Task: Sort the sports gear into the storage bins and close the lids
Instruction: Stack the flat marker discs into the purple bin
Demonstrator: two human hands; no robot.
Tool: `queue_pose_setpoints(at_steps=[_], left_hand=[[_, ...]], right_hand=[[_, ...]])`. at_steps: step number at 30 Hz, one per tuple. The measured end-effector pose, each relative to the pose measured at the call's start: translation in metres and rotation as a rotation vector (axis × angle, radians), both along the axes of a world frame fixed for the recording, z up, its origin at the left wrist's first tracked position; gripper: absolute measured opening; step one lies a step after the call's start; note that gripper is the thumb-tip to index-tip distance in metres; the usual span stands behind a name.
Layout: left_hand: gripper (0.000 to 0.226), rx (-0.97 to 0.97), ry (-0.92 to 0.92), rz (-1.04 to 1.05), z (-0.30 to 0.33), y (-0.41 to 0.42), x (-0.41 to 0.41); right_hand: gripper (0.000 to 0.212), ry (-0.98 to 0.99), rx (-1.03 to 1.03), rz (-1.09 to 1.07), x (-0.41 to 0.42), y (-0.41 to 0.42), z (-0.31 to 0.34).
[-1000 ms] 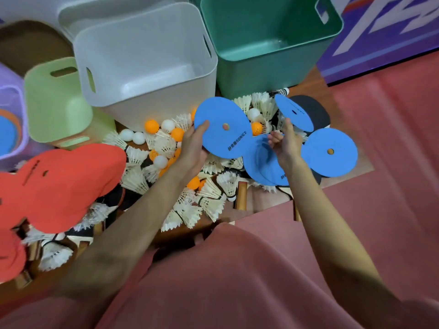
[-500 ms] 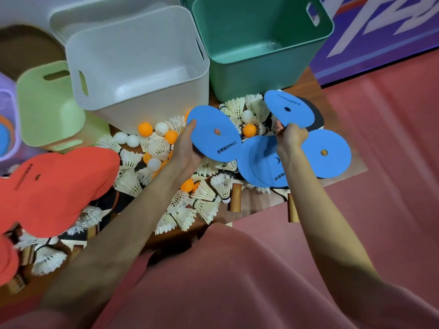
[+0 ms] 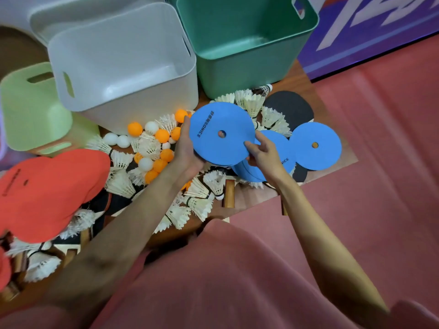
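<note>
My left hand point(image 3: 187, 150) holds a small stack of blue foam discs point(image 3: 221, 132) by its left edge, above the pile. My right hand point(image 3: 262, 151) touches the stack's right edge with its fingertips. Under that hand lie more blue discs point(image 3: 282, 148), and another blue disc point(image 3: 314, 146) lies further right. Orange and white balls point(image 3: 152, 143) and several white shuttlecocks point(image 3: 199, 200) are scattered on the wooden board. Red foam discs point(image 3: 47, 191) lie at the left. A white bin point(image 3: 123, 65) and a green bin point(image 3: 242, 39) stand open behind the pile.
A light green bin point(image 3: 31, 110) stands at the left. A black paddle point(image 3: 291, 108) lies at the right beside the shuttlecocks. Wooden paddle handles point(image 3: 229, 193) poke out of the pile. Red floor mat point(image 3: 380, 162) spreads to the right, and my red-clad knee is at the bottom.
My right hand brought the blue disc it held over to the left hand's disc; both are now stacked together. The right hand's fingers have loosened on the edge.
</note>
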State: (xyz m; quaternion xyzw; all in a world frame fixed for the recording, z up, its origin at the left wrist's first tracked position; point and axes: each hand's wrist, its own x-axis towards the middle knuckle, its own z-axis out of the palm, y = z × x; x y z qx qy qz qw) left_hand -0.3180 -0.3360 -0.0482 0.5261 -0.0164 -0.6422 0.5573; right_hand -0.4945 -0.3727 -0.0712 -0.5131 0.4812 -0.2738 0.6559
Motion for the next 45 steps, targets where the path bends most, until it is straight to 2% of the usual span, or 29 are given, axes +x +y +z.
queue_pose_setpoints(at_steps=[5, 7, 9, 12, 14, 17, 20, 25, 27, 30, 32, 36, 39, 42, 45], left_hand=[[0.055, 0.025, 0.006, -0.005, -0.004, 0.004, -0.002], [0.055, 0.036, 0.0, -0.004, -0.006, 0.005, -0.002], [0.054, 0.034, -0.006, -0.005, -0.008, 0.006, -0.003], [0.056, 0.017, -0.003, -0.019, -0.01, 0.009, -0.003], [0.057, 0.008, 0.003, -0.024, -0.013, 0.011, -0.004], [0.056, 0.012, 0.019, -0.014, -0.017, 0.015, -0.005], [0.052, 0.001, 0.003, -0.028, -0.018, 0.018, -0.006], [0.054, -0.007, -0.028, -0.032, -0.014, 0.02, -0.003], [0.054, -0.014, -0.061, -0.024, -0.011, 0.021, -0.001], [0.052, -0.018, -0.096, 0.007, -0.007, 0.023, 0.003], [0.052, -0.02, -0.099, 0.026, -0.006, 0.026, 0.006], [0.053, 0.001, -0.124, 0.081, -0.001, 0.03, 0.011], [0.053, -0.008, -0.13, 0.089, -0.002, 0.033, 0.014], [0.055, -0.011, -0.083, 0.082, -0.002, 0.035, 0.012], [0.055, -0.04, -0.063, 0.059, 0.001, 0.036, 0.004]], right_hand=[[0.037, 0.114, -0.067, 0.086, -0.004, 0.002, -0.003], [0.038, 0.223, -0.097, 0.079, -0.007, 0.004, -0.008], [0.038, 0.375, -0.152, -0.043, -0.013, 0.006, -0.016], [0.034, 0.59, -0.181, -0.351, -0.033, 0.009, -0.029], [0.038, 0.782, -0.189, -0.455, -0.048, 0.011, -0.037], [0.044, 1.011, -0.151, -0.428, -0.061, 0.011, -0.05], [0.041, 1.053, -0.131, -0.361, -0.064, 0.009, -0.053], [0.037, 0.97, -0.165, -0.422, -0.065, 0.01, -0.049], [0.023, 0.866, -0.22, -0.456, -0.064, 0.011, -0.042], [0.002, 0.679, -0.275, -0.396, -0.064, 0.014, -0.026], [0.006, 0.576, -0.308, -0.405, -0.062, 0.019, -0.014], [0.008, 0.385, -0.362, -0.605, -0.048, 0.026, -0.001], [0.009, 0.199, -0.237, -0.681, -0.035, 0.029, 0.002], [0.018, 0.076, -0.087, -0.608, -0.018, 0.032, 0.005], [0.016, 0.023, -0.048, -0.468, 0.002, 0.038, 0.003]])
